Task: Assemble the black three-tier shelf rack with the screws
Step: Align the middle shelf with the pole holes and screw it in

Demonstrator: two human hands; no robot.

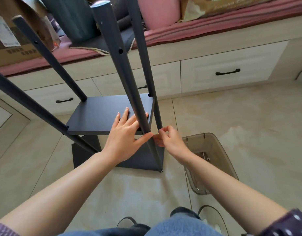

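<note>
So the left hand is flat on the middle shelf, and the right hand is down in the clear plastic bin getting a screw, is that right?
Not quite. The head view shows the left hand flat on the middle shelf, but the right hand is not in the clear plastic bin. It is pinching at the front right post at the shelf's corner. Whether it holds a screw cannot be seen.

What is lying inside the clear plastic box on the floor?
Inside the plastic box a few small metal parts lie at the bottom, perhaps screws. The right forearm covers the rest of it.
</note>
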